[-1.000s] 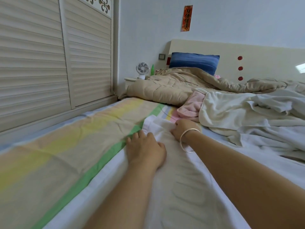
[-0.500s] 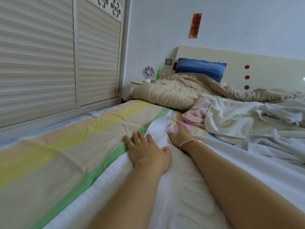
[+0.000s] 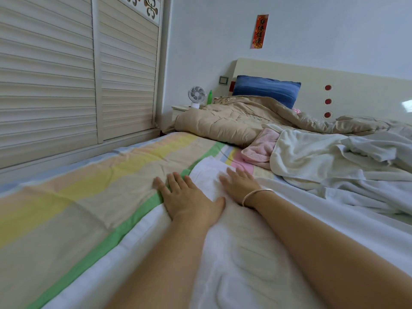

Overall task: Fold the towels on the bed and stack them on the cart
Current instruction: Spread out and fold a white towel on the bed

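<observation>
My left hand and right hand lie flat, fingers spread, on the white towel spread over the striped bed.

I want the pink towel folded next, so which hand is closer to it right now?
The right hand. It lies flat on the white towel, just short of the pink towel. The left hand rests farther back and to the left, at the white towel's edge.

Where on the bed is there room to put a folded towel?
The striped sheet is bare from the wardrobe side to the green stripe, left of the left hand. Both flat hands cover the white towel. The right side is crowded: pink towel, cream towel, quilt.
</observation>
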`<state>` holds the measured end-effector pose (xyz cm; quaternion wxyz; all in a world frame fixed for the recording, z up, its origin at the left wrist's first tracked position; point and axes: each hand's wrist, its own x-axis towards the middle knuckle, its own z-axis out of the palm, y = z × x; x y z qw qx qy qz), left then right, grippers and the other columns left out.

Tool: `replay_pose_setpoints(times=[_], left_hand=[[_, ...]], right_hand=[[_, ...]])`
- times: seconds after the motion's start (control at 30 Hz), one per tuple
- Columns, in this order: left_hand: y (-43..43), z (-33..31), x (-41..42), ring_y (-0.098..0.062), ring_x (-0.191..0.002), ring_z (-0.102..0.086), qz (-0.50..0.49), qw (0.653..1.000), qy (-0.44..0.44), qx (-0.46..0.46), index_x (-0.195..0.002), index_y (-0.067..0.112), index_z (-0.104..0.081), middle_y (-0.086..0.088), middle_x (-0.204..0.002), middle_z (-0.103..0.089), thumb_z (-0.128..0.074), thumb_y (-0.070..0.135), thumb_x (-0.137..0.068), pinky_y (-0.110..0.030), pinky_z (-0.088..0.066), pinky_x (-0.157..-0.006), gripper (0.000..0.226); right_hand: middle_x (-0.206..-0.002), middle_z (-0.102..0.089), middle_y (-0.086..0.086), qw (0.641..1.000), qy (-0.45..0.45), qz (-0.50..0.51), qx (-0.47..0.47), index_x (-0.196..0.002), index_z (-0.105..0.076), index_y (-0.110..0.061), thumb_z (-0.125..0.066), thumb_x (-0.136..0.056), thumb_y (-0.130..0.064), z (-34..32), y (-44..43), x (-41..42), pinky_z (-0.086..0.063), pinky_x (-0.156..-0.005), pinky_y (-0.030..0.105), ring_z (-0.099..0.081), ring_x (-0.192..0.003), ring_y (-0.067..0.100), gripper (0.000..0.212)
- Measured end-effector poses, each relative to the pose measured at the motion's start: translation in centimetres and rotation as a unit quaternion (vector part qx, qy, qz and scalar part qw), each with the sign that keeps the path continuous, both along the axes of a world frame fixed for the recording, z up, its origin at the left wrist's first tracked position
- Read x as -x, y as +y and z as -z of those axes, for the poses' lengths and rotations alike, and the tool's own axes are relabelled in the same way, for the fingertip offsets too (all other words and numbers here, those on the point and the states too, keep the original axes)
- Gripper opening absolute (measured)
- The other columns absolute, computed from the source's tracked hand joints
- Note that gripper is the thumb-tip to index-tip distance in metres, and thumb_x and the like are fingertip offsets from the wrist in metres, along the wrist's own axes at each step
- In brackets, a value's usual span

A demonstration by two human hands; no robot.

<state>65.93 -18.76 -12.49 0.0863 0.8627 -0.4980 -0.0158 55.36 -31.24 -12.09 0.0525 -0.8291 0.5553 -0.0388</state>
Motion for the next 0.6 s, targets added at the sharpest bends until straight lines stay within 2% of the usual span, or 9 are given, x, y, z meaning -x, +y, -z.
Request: replay_pose_setpoints(times=[0.07, 0.1, 0.2, 0.27, 0.3, 0.37, 0.4, 0.5, 0.6], left_hand=[[0.3, -0.4, 0.3, -0.028, -0.15, 0.004, 0.04, 0.997, -0.04, 0.051, -0.155, 0.009, -0.01, -0.017, -0.162, -0.003, -0.03, 0.072, -0.087, -0.055, 0.012, -0.117, 0.094], [0.7, -0.9, 0.7, -0.026, -0.15, 0.0, 0.083, 0.991, -0.06, 0.089, -0.154, 0.013, -0.015, -0.014, -0.162, -0.004, -0.036, 0.061, -0.093, -0.052, 0.006, -0.119, 0.081], [2.6, -2.9, 4.5, -0.019, -0.142, -0.029, 0.253, 0.949, -0.002, 0.19, -0.147, 0.023, -0.037, -0.002, -0.158, -0.026, -0.045, 0.034, -0.098, -0.036, -0.02, -0.117, 0.052], [4.8, -4.4, 8.6, -0.014, -0.13, -0.045, 0.34, 0.921, 0.082, 0.173, -0.138, 0.029, -0.051, 0.009, -0.146, -0.046, -0.047, 0.035, -0.097, -0.028, -0.033, -0.108, 0.041], [5.9, -4.7, 10.7, -0.011, -0.126, -0.048, 0.363, 0.912, 0.119, 0.148, -0.133, 0.032, -0.054, 0.012, -0.141, -0.05, -0.048, 0.036, -0.097, -0.026, -0.036, -0.104, 0.037], [7.7, -4.6, 14.2, -0.004, -0.12, -0.052, 0.39, 0.893, 0.196, 0.107, -0.126, 0.037, -0.059, 0.015, -0.131, -0.056, -0.051, 0.038, -0.096, -0.023, -0.041, -0.1, 0.031], [8.4, -4.7, 17.1, -0.001, -0.117, -0.053, 0.406, 0.881, 0.224, 0.094, -0.122, 0.038, -0.06, 0.016, -0.127, -0.059, -0.052, 0.038, -0.095, -0.023, -0.042, -0.099, 0.028], [10.1, -3.9, 22.7, 0.0, -0.113, -0.056, 0.42, 0.861, 0.274, 0.08, -0.117, 0.038, -0.064, 0.017, -0.118, -0.064, -0.056, 0.035, -0.094, -0.025, -0.045, -0.099, 0.025], [11.6, -2.8, 28.3, -0.001, -0.112, -0.056, 0.397, 0.872, 0.273, 0.087, -0.111, 0.038, -0.066, 0.02, -0.114, -0.064, -0.057, 0.034, -0.092, -0.024, -0.045, -0.098, 0.022]], right_hand=[[-0.16, -0.014, 0.008, 0.998, 0.0, -0.051, -0.027, -0.152, -0.019, -0.024, -0.019, -0.103, -0.044, -0.7, 3.1, 2.5, -0.01, -0.119, 0.044, -0.011, -0.147, 0.029, 0.053], [-0.161, -0.01, 0.003, 0.997, -0.005, -0.057, -0.048, -0.153, -0.017, -0.024, -0.018, -0.103, -0.046, -1.1, 5.0, 4.2, -0.006, -0.12, 0.041, -0.006, -0.148, 0.026, 0.055], [-0.161, -0.001, -0.009, 0.996, 0.015, -0.069, -0.062, -0.154, -0.012, -0.033, -0.018, -0.1, -0.053, -2.3, 12.1, 12.2, 0.005, -0.12, 0.031, 0.005, -0.148, 0.012, 0.057], [-0.161, 0.003, -0.014, 0.996, 0.042, -0.063, -0.057, -0.152, -0.008, -0.04, -0.006, -0.087, -0.071, -3.1, 16.6, 17.9, 0.008, -0.118, 0.028, 0.01, -0.147, 0.007, 0.072], [-0.16, 0.005, -0.016, 0.996, 0.044, -0.055, -0.054, -0.152, -0.006, -0.041, 0.007, -0.071, -0.081, -3.3, 18.2, 20.6, 0.01, -0.116, 0.025, 0.011, -0.146, 0.005, 0.091], [-0.16, 0.006, -0.017, 0.997, 0.06, -0.012, -0.054, -0.151, -0.003, -0.043, 0.027, -0.042, -0.09, -3.2, 20.3, 25.8, 0.012, -0.112, 0.021, 0.013, -0.146, 0.004, 0.123], [-0.159, 0.007, -0.018, 0.997, 0.062, 0.022, -0.048, -0.151, -0.002, -0.043, 0.031, -0.034, -0.091, -3.4, 21.7, 29.4, 0.012, -0.112, 0.02, 0.013, -0.146, 0.004, 0.131], [-0.16, 0.008, -0.016, 0.993, 0.061, 0.09, -0.05, -0.151, -0.002, -0.042, 0.032, -0.028, -0.092, -3.6, 23.9, 36.8, 0.009, -0.115, 0.024, 0.012, -0.147, 0.006, 0.138], [-0.161, 0.002, -0.013, 0.99, 0.032, 0.128, -0.04, -0.151, -0.008, -0.041, 0.028, -0.03, -0.094, -3.2, 24.9, 43.5, 0.004, -0.119, 0.028, 0.006, -0.148, 0.01, 0.137]])
